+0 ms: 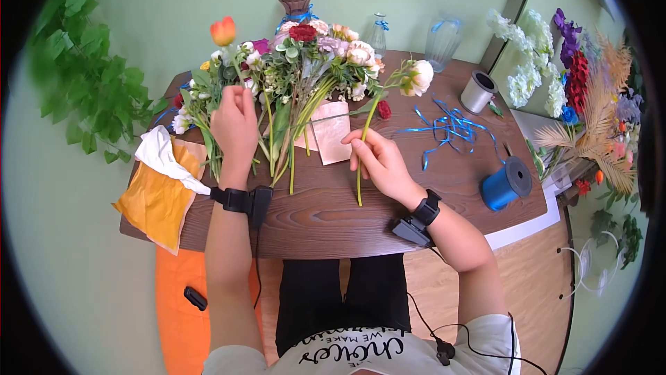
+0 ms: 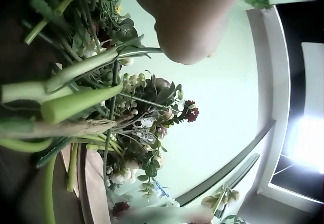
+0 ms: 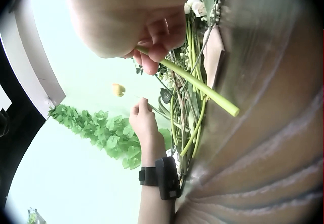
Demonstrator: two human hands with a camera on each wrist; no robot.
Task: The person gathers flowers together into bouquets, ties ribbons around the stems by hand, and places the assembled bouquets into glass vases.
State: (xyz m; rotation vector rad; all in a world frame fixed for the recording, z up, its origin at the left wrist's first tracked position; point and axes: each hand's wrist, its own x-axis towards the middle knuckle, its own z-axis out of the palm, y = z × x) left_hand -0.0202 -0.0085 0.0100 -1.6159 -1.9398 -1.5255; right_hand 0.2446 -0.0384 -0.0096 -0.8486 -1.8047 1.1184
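An orange tulip (image 1: 223, 31) stands upright above my left hand (image 1: 234, 125), which pinches its stem at the left of the flower pile. My right hand (image 1: 380, 165) grips the thick green stem (image 1: 364, 139) of a white flower (image 1: 417, 78), the bare stem end hanging below the fingers. Between the hands lies a heap of mixed flowers (image 1: 326, 52) with many stems pointing toward the table's front edge. In the right wrist view the fingers curl round the green stem (image 3: 202, 86). The left wrist view hides the left fingertips.
Blue ribbon spool (image 1: 505, 184), silver spool (image 1: 479, 92) and tangled blue ribbon (image 1: 454, 127) lie at the right. Vases (image 1: 442, 42) stand along the back. Orange and white paper (image 1: 156, 194) overhangs the left edge; pink paper (image 1: 331, 132) lies mid-table. More flowers (image 1: 579, 90) stand far right.
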